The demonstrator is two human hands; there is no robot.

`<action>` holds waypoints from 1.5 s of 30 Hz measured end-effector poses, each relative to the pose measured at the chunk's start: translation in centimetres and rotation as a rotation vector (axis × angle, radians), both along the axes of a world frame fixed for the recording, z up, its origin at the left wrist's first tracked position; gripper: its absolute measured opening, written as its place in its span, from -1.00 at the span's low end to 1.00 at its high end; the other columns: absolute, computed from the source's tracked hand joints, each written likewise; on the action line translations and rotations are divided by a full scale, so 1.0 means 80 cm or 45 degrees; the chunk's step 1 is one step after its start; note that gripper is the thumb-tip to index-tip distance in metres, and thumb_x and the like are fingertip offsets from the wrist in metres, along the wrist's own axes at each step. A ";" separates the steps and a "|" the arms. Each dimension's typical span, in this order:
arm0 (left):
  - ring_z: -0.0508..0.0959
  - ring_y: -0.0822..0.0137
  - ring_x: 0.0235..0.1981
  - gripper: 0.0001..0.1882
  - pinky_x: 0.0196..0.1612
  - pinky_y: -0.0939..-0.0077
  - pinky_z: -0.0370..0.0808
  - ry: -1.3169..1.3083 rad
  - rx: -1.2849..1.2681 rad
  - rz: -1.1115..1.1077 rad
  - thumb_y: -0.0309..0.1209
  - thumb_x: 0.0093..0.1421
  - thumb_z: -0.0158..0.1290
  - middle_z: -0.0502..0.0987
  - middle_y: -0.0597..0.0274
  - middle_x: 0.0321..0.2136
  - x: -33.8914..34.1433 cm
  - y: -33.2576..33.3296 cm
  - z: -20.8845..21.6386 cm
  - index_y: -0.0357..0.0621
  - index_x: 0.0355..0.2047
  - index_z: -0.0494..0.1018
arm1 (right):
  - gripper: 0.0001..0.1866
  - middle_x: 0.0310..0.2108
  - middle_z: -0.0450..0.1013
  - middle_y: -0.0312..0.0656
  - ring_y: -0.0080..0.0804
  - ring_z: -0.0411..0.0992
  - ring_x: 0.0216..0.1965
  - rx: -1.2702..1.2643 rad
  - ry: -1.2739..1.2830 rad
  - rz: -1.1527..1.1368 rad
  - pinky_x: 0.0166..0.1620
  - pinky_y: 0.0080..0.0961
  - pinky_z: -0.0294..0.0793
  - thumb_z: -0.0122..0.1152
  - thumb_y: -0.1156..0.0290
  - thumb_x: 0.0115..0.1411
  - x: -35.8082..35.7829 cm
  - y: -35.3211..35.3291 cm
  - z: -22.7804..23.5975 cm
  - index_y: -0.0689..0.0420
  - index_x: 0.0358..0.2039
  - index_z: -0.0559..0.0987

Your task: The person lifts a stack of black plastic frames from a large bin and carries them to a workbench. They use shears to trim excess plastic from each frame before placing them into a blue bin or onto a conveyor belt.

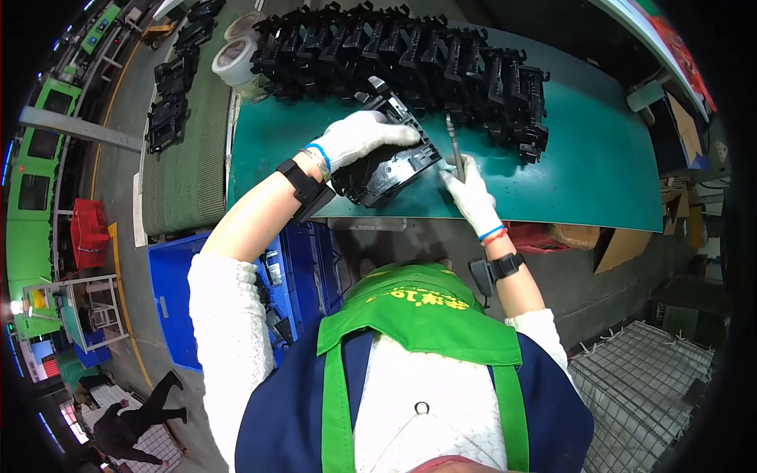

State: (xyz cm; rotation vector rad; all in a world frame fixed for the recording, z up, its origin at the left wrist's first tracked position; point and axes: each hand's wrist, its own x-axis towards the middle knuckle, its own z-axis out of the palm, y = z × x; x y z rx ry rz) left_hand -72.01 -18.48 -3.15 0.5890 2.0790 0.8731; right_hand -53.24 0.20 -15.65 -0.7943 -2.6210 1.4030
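My left hand (pixel 355 140), in a white glove with a blue cuff, grips a black molded plastic part (pixel 367 175) with ribs and clips. The part is tilted over the near side of the green table, and shiny patches show on its lower face. To its right, my right hand (pixel 473 199), gloved the same way, is closed round a slim, pen-like metal tool (pixel 455 148). Its tip points away from me, toward the row of parts, apart from the held one. What kind of tool it is I cannot make out.
Many similar black parts (pixel 410 55) stand packed along the table's (pixel 583 189) far side. Rolls of tape (pixel 234 63) sit at their left end. A conveyor belt (pixel 193 173) carries more parts at left. Below stands a blue bin (pixel 177 307); a person (pixel 138 430) walks far left.
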 end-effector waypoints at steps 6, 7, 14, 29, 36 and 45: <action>0.71 0.09 -0.14 -0.40 -0.01 0.29 0.58 0.578 -0.275 -0.311 0.10 0.29 0.16 0.71 -0.05 -0.16 0.031 0.034 0.001 -0.23 0.00 0.63 | -0.34 0.13 0.55 0.02 -0.02 0.57 0.08 -0.295 0.192 -0.152 0.13 -0.17 0.52 0.40 0.05 0.27 0.018 -0.020 -0.050 0.12 0.25 0.43; 0.71 0.09 -0.14 -0.40 -0.01 0.29 0.58 0.578 -0.276 -0.313 0.10 0.29 0.16 0.71 -0.05 -0.16 0.033 0.033 -0.001 -0.23 0.00 0.63 | -0.34 0.12 0.55 0.01 -0.03 0.56 0.09 -0.255 0.222 -0.170 0.13 -0.18 0.52 0.41 0.05 0.27 0.018 -0.023 -0.047 0.13 0.25 0.43; 0.69 -0.06 -0.05 -0.50 0.07 0.20 0.58 0.795 0.148 0.062 -0.01 0.36 0.11 0.69 -0.14 -0.12 0.032 -0.032 0.006 -0.21 0.02 0.61 | -0.40 0.00 0.52 -0.10 -0.31 0.50 -0.11 0.296 0.579 0.032 -0.05 -0.30 0.53 0.44 0.25 0.24 0.058 -0.002 -0.009 0.16 0.23 0.46; 0.65 -0.11 0.02 -0.48 0.14 0.14 0.55 1.450 -0.320 0.323 -0.05 0.30 0.12 0.67 -0.07 0.01 -0.085 -0.142 -0.098 -0.15 0.10 0.59 | -0.54 -0.12 0.50 -0.13 -0.05 0.47 -0.03 1.002 0.149 0.495 0.03 -0.14 0.49 0.44 0.27 0.15 0.033 0.007 0.051 0.02 0.05 0.56; 0.63 -0.03 0.06 -0.44 0.11 0.09 0.57 1.008 -0.367 -0.234 -0.21 0.25 0.13 0.65 -0.08 -0.01 -0.015 -0.065 -0.081 -0.12 0.24 0.48 | -0.54 -0.11 0.52 -0.14 -0.06 0.48 -0.01 1.110 0.067 0.667 0.04 -0.14 0.49 0.41 0.29 0.16 0.006 0.003 0.069 -0.01 0.08 0.56; 0.68 0.03 -0.32 -0.45 -0.30 0.12 0.62 1.563 -0.114 -0.785 -0.46 0.24 0.03 0.66 0.14 -0.34 -0.007 -0.058 -0.042 -0.06 0.27 0.46 | -0.49 -0.08 0.53 -0.12 -0.05 0.47 0.02 0.883 0.067 0.566 0.13 -0.15 0.48 0.35 0.29 0.20 -0.006 0.049 0.152 -0.02 0.18 0.54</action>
